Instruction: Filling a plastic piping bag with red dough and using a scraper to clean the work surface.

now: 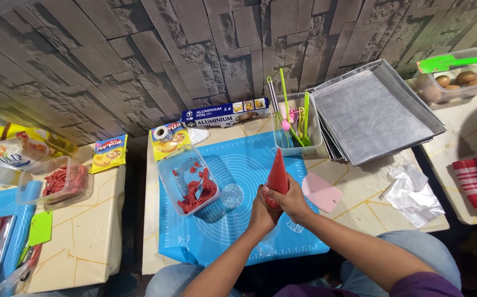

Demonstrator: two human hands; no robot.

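Both hands, left hand (261,212) and right hand (292,199), close their fingers around a red piping bag (277,171) above the blue mat (238,220), right of the plastic tub (188,179).

Both forearms rise from the bottom edge toward the frame's centre, converging. The left hand (261,213) and right hand (289,199) press together — fingers (274,193) curled closed, wrists nearly touching — bare arms, purple sleeve at lower right.
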